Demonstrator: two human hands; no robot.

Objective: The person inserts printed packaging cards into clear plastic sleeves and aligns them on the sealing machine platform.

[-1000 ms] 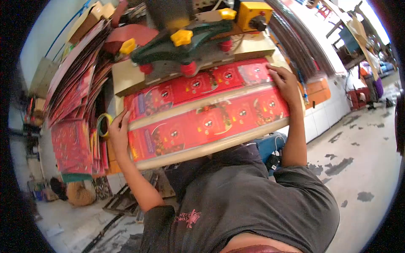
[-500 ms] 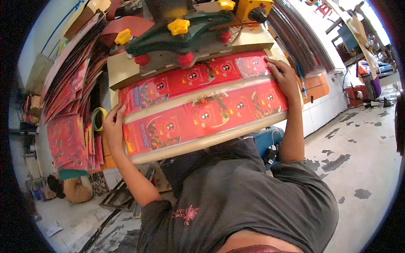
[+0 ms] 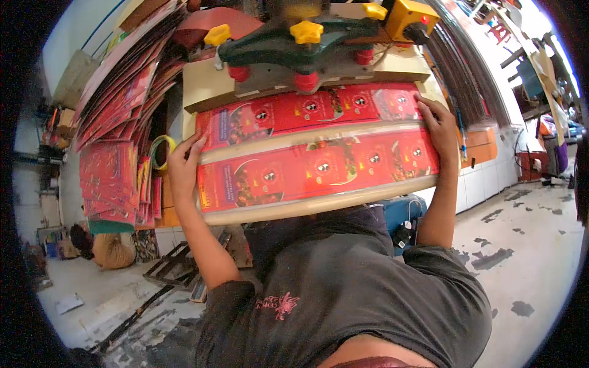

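Note:
A clear plastic sheet printed with two red rows of food packaging (image 3: 343, 161) lies on a pale, round-edged board (image 3: 288, 211) in front of me. My left hand (image 3: 186, 162) is at its left edge, thumb on top and fingers closed on the side. My right hand (image 3: 439, 126) has its bent fingers on the far right corner, closed on the sheet's edge. Just beyond the sheet stands a dark green press head (image 3: 264, 50) with yellow star knobs (image 3: 306, 32) and red fittings below them.
Stacks of red printed sheets (image 3: 116, 110) lean at the left, by a roll of yellow tape (image 3: 162, 152). A yellow control box (image 3: 411, 21) with a lit red lamp sits at the upper right. More stacked sheets (image 3: 460, 73) stand at the right. Someone (image 3: 112, 250) is low down at the left.
The whole scene has shifted rightward in view as the camera turned. Both hands stay at the same edges of the sheet. A red lamp on the control box now shows lit.

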